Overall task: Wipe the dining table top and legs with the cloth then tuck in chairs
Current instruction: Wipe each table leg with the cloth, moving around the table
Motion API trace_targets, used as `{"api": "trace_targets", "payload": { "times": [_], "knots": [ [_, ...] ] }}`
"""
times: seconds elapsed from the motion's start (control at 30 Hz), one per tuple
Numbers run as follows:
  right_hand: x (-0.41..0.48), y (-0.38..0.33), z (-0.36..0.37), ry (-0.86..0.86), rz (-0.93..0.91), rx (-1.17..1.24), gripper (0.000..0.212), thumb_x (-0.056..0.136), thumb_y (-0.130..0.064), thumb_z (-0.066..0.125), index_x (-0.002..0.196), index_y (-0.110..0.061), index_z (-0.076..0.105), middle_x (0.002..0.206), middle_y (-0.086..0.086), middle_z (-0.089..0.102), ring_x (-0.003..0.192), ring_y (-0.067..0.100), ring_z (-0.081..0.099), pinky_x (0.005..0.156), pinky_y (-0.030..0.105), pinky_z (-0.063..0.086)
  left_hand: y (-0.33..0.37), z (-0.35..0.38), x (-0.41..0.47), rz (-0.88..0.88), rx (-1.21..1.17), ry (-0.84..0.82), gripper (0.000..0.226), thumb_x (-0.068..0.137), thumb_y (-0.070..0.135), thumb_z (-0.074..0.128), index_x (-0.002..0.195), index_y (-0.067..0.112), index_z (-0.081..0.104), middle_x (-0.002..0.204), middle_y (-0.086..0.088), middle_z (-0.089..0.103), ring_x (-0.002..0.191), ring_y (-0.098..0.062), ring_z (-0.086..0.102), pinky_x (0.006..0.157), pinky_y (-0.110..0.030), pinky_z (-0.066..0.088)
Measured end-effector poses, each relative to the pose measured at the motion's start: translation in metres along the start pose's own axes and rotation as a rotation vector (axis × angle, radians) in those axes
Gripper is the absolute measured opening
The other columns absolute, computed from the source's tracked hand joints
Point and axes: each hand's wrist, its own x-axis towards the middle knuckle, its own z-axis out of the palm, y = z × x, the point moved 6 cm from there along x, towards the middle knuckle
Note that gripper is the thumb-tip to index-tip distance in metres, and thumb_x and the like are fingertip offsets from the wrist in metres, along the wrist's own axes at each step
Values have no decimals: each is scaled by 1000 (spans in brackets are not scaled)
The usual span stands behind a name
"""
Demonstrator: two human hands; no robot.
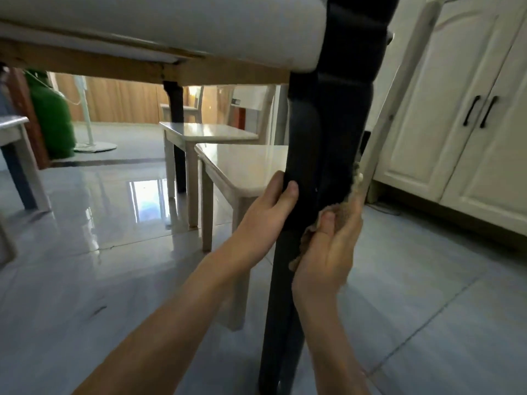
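Now crouching low beside the table (159,32), looking under its pale top and across the glossy floor (99,223) toward the white cabinet (456,109) on the right. Working on the near black table leg (322,143), so judging this to be the legs part of the job, with the tucking-in not yet begun. Seeing the pale chairs (245,163) just beyond the leg, but not being able to tell from down here how far under the table they sit.

Steadying with the left hand (265,215): gripping the leg's left side, thumb on the front face, fingers (275,186) curling round behind, probably bracing the body against the rubbing. Pressing the tan cloth (346,213) onto the leg's right side with the right hand (328,258), wrapping its fingers round the cloth and pinning the fabric with the thumb at the front. Holding the cloth bunched between palm and wood at mid-height, likely to cover the rounded surface in long strokes.
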Motion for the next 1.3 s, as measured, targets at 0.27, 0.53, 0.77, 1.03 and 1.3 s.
{"api": "trace_targets", "payload": {
  "times": [0.27,0.53,0.77,1.03,1.3],
  "knots": [
    [-97,107,-25,3,383,-27,57,90,-70,34,142,-45,35,130,18,54,107,43,58,85,59,52,-11,5,-11,-7,0,137,23,102,34,32,118,34,49,103,23,59,99,11,58,94,-21,48],
    [-190,130,-105,181,1174,-3,41,97,-46,46,122,-17,60,103,4,69,92,22,67,88,44,54,-72,19,-103,-222,149,151,37,100,12,41,134,25,45,129,4,55,116,1,53,94,-11,44],
    [-185,-3,-168,-22,1436,-193,30,99,-32,49,96,-13,71,83,8,72,80,24,67,73,39,54,-50,19,-285,-1014,218,-1,21,96,25,53,83,33,68,85,10,71,80,-3,65,80,-31,49],
    [-41,-274,-231,-156,1565,-416,26,101,-21,48,112,-4,65,100,11,71,76,9,68,68,20,54,249,6,-280,-1352,1,70,23,98,9,46,87,16,64,83,-6,68,81,-25,63,69,-19,50],
    [138,-511,-233,-247,1378,-376,19,95,-19,57,85,-11,71,73,0,73,63,7,69,59,20,56,510,-89,-166,-1170,-5,64,22,99,8,40,92,6,60,84,-11,62,73,-23,58,66,-27,46]
  ]
}}
